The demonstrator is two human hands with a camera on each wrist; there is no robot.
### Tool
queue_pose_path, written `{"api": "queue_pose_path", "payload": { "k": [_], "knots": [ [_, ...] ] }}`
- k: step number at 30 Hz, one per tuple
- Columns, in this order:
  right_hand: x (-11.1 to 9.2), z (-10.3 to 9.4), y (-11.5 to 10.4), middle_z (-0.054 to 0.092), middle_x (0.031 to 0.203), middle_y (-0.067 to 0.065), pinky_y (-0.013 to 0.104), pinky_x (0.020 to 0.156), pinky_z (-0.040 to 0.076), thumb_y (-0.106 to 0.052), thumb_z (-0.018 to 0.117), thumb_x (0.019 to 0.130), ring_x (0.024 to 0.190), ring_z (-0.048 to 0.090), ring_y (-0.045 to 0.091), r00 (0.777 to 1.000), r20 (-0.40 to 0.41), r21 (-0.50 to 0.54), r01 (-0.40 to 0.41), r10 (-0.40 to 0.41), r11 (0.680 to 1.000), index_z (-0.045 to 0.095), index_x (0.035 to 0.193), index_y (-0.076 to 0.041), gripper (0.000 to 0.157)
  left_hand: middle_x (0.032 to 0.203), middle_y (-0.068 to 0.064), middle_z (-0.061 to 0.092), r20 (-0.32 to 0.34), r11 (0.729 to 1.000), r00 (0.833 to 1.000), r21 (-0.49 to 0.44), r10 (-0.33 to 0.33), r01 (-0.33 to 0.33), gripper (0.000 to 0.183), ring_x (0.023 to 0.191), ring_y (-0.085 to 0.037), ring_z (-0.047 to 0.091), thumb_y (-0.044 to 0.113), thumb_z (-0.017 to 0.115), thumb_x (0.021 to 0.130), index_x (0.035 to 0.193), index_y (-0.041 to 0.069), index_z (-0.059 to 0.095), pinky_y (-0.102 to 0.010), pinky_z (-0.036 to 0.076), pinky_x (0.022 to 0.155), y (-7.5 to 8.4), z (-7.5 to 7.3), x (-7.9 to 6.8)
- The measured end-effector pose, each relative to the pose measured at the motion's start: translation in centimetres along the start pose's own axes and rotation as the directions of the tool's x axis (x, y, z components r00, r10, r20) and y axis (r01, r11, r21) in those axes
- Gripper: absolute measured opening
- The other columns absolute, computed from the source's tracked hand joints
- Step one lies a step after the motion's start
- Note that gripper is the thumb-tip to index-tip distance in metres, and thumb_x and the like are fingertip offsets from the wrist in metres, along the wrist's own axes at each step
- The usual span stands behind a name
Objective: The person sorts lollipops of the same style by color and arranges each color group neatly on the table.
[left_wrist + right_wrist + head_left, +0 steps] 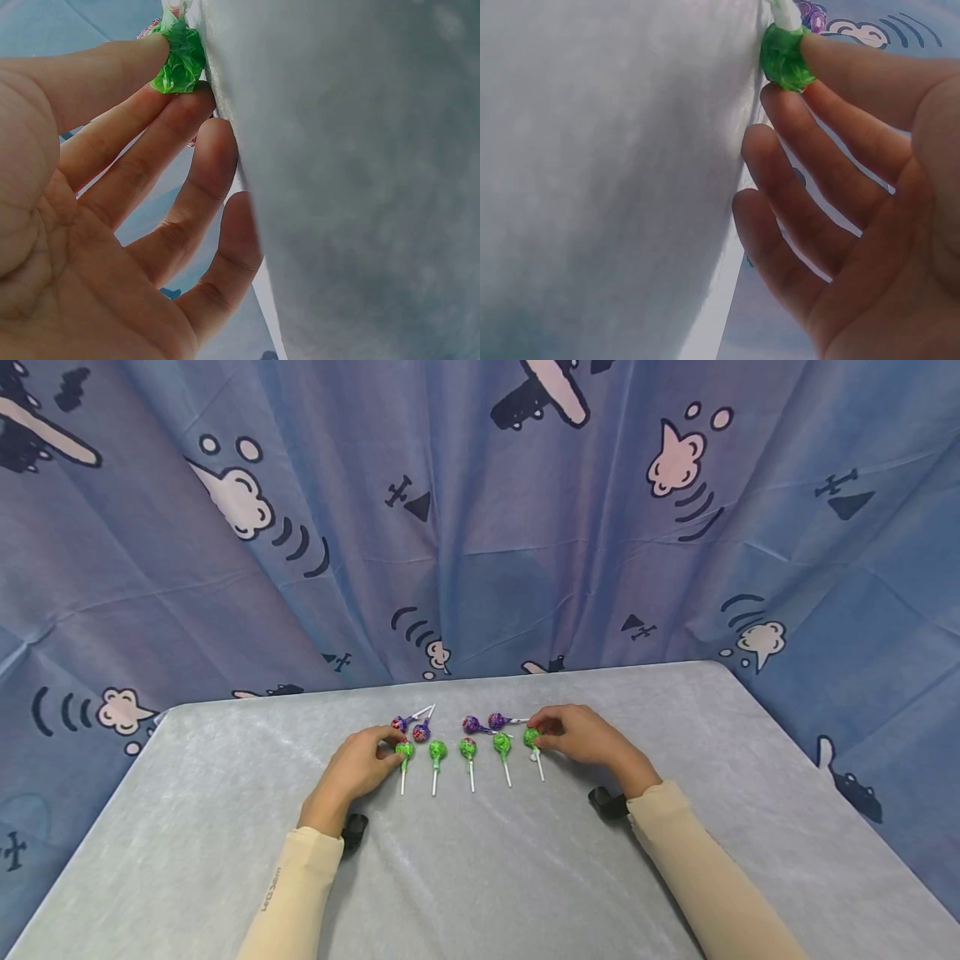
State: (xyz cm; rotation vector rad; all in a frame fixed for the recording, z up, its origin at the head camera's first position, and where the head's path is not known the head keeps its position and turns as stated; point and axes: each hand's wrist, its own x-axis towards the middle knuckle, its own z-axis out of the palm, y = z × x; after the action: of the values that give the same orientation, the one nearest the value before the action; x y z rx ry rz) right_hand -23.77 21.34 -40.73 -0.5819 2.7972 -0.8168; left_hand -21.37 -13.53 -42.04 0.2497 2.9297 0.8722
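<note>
Several green-wrapped lollipops lie in a row on the table, sticks pointing toward me. At the row's left end my left hand (pixel 360 764) pinches the head of a green lollipop (pixel 405 749) between thumb and fingertips. My right hand (pixel 581 733) pinches the head of the right-end green lollipop (pixel 531 737) the same way. Both wrist views show the thumb against the green wrapper (pixel 180 64) and the other fingertips resting along the tabletop. Three more green lollipops (pixel 468 748) lie between the hands.
Behind the row lie two purple lollipops (pixel 422 732) on the left and two purple lollipops (pixel 471 724) on the right. A grey cloth covers the table (pixel 480 877). A blue patterned curtain (pixel 480 527) hangs along its back edge.
</note>
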Motion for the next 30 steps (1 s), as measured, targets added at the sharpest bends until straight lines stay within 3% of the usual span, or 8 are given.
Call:
{"api": "queue_pose_path", "payload": {
  "k": [22,30],
  "knots": [
    [0.2,-0.4,0.6,0.072,0.11,0.006,0.046,0.094,0.05,-0.02,0.069,0.094,0.104,0.066,0.023,1.0,0.003,-0.014,-0.006,0.006,1.0,0.069,0.12,-0.011,0.028,0.112,-0.007,0.069,0.0,1.0,1.0,-0.008,0.002,-0.002,0.028,0.086,-0.019,0.058,0.019,0.07,0.092,0.119,0.014,0.07,-0.038,0.045,0.077,0.0,0.2,0.1],
    [0.8,-1.4,-0.9,0.07,0.119,0.009,0.046,0.093,0.05,-0.018,0.068,0.094,0.107,0.065,0.026,0.999,-0.033,-0.025,0.013,-0.014,1.0,0.067,0.125,-0.008,0.032,0.113,-0.007,0.069,0.003,1.0,1.0,-0.006,0.004,-0.004,0.028,0.087,-0.019,0.058,0.019,0.07,0.092,0.12,0.014,0.07,-0.039,0.045,0.078,0.0,0.0,0.1]
  ]
}}
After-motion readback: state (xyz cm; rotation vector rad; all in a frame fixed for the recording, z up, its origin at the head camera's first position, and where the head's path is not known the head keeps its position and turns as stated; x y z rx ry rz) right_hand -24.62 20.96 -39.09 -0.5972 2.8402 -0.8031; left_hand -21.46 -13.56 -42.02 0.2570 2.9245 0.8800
